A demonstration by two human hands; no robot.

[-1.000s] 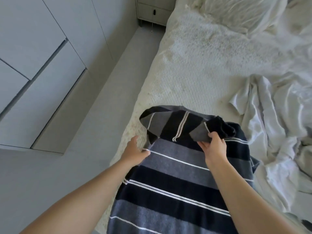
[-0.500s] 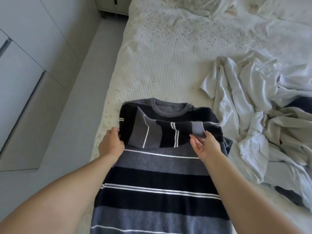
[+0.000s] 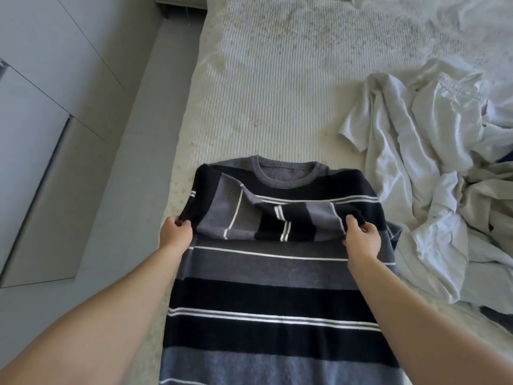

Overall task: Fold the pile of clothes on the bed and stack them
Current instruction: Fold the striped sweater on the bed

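- On the bed (image 3: 277, 112), near its left edge, the striped sweater (image 3: 277, 301) lies flat, sleeves folded across.
- Left hand (image 3: 175, 234) and right hand (image 3: 361, 237) each pinch a sleeve fold.
- Soft, limp knit, probably light; best gripped at the folded edges.
- The unfolded pile (image 3: 433, 168) waits just beside.

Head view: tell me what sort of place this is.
Most likely a bedroom. A bed with a ribbed cover fills most of the view, flat cupboard doors line the wall beside it, and both hands grip a striped sweater near rumpled white clothes.
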